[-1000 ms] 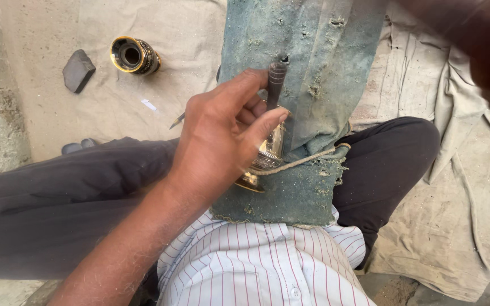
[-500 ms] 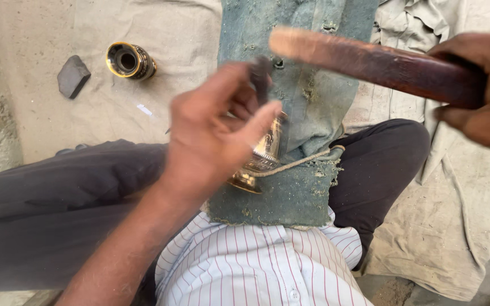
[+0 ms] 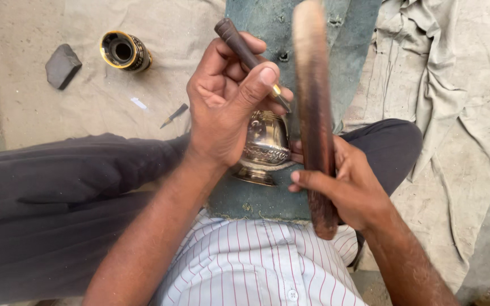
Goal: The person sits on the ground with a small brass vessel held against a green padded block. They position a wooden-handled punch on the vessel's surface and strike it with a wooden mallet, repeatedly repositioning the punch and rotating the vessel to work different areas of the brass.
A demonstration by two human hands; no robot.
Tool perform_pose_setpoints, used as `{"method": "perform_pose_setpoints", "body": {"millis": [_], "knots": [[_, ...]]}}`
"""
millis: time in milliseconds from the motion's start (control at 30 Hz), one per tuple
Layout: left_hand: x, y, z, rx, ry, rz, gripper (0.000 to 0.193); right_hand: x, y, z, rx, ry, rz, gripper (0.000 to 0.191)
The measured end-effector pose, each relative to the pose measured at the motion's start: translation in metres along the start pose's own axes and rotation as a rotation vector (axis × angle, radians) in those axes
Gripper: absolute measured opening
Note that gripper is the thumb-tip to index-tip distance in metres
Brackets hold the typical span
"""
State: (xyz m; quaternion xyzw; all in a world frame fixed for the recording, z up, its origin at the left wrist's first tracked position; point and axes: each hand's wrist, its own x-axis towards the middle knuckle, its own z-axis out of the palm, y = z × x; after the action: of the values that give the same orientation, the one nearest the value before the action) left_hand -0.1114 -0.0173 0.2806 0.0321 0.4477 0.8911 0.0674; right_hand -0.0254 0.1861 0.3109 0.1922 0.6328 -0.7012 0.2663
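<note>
Striped shirt (image 3: 256, 266) filled the bottom edge, the person seated with dark trousers (image 3: 58, 192) spread to either side. Right hand (image 3: 350, 187) sat nearest, fingers closed around the lower part of a long wooden stick (image 3: 313, 113), which stood up the frame, its top end blurred. Just left of it a small brass vessel (image 3: 265, 147), embossed with a patterned band, lay tilted on a blue-green cloth (image 3: 256, 201) over the lap, flared foot toward the shirt. Fingers of the right hand appeared to touch the vessel's side; contact partly hidden. Left hand (image 3: 228, 107) was above the vessel, clamped on a punch (image 3: 245, 54) with a dark handle, thumb pressed along it. The punch slanted down to the right, its brass-coloured tip beside the vessel's upper edge; whether it touched the metal could not be told. Beyond the left knee, on pale sacking (image 3: 86, 107), lay a small pointed tool (image 3: 174, 115) and a scrap of white nearby. Farther off, a second brass piece (image 3: 125, 51), dark-banded and lying on its side with the open mouth showing, sat near a grey stone (image 3: 62, 66). Crumpled pale cloth (image 3: 426, 73) lay far right.
</note>
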Motion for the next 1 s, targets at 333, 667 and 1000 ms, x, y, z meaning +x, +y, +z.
{"method": "perform_pose_setpoints", "body": {"millis": [333,667,1000], "knots": [[0.004,0.001,-0.005,0.038,0.013,0.006,0.031,-0.017,-0.005,-0.007,0.004,-0.04,-0.116,0.056],[0.012,0.054,0.018,0.698,-0.191,-0.162,0.029,-0.007,-0.049,-0.047,-0.422,0.165,0.001,0.044],[0.004,0.053,0.048,1.144,-0.127,-0.07,0.025,0.003,-0.104,-0.077,-0.876,0.215,-0.389,0.052]]}}
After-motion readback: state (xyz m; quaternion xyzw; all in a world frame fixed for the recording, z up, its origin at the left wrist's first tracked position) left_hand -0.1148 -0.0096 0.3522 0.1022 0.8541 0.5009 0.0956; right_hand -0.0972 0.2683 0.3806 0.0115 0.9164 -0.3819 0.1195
